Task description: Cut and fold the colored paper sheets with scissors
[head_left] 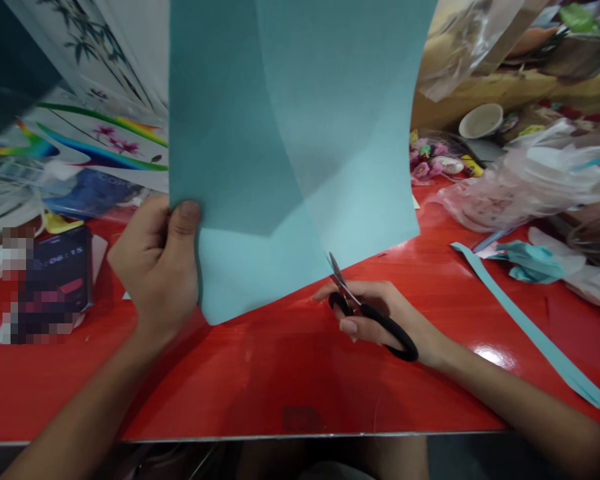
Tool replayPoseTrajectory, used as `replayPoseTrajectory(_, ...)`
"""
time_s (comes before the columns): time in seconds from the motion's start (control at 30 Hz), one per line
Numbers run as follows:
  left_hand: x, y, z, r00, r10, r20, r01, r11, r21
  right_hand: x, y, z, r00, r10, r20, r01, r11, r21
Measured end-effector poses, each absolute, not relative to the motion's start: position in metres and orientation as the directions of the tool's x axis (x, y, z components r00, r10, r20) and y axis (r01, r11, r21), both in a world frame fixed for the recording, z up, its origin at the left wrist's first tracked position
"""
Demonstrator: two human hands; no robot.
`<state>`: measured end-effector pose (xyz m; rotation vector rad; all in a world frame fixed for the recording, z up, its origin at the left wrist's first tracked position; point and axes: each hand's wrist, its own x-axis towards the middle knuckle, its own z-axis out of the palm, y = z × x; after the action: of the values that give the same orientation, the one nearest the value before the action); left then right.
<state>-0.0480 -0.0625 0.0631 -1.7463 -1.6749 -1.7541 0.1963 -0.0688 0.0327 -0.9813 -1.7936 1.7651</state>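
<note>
A large light-blue sheet of paper [300, 147] is held up over the red table, with a curved crease or edge line running down its middle. My left hand [163, 267] pinches the sheet's lower left edge, thumb on the near face. Below the sheet, my right hand [385, 313] holds black-handled scissors [387, 330], fingers through the loops. The scissor blades point up and meet the sheet's bottom edge where the line comes down. How far the blades are parted is hard to make out.
A long blue paper strip [530, 320] lies on the red table [260, 393] at right, near a crumpled blue piece [533, 260]. Plastic bags [510, 187] and a white cup [481, 121] stand behind. A phone [57, 280] lies at left, before a blue packet [93, 190].
</note>
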Motion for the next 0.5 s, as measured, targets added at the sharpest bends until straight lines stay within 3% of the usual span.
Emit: replayPoseTrajectory(0.5, -0.0482, -0.0624, 0.0633, -0.289, 0.566, 0.772, 0.748, -0.369, 0.551, 0.1952, -0.0690, 0.0355, -0.649, 0.746, -0.149, 0.181, -0.039, -0.983)
